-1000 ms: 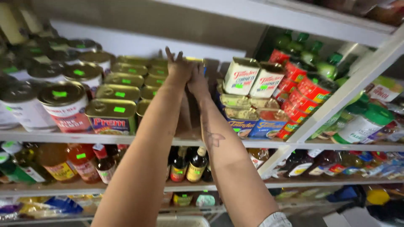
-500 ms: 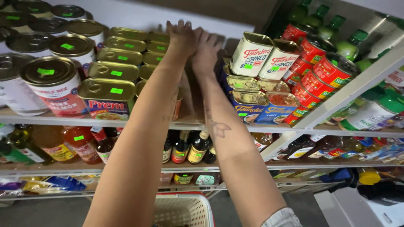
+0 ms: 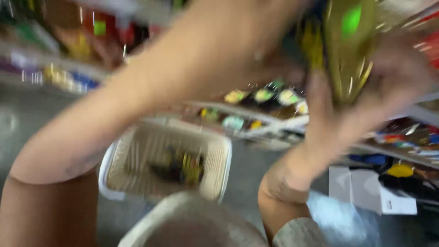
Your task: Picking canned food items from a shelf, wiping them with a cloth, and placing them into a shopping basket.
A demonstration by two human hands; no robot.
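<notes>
Heavy motion blur, so I'm calling only what I can read. Nearest to me, at the bottom edge, is a pale rounded rim (image 3: 183,219); can't tell what it belongs to. Just past it sits a white woven basket (image 3: 215,155) low on the floor, with a few dark and yellow items (image 3: 183,167) in its far half, too smeared to identify. My left arm runs from the bottom left corner up across the view, and the left hand (image 3: 270,59) ends beside the tin; whether it grips or only touches, I cannot tell. My right hand (image 3: 384,82) is raised at the upper right, fingers (image 3: 320,105) wrapped around the lower part of a gold tin (image 3: 347,50) with a green sticker, so that hand is holding it. The tin is held in the air, high above the basket and off toward its right edge, not resting on any shelf. Behind the hands a shelf edge (image 3: 425,112) crosses the view, with bottle tops (image 3: 265,96) below it and a white box (image 3: 366,192) on the floor at lower right. My read: the carry step, tin in hand between shelf and basket. A next move would call for a firm grip and lining the tin up over the basket's bare near half, clear of the items inside.
</notes>
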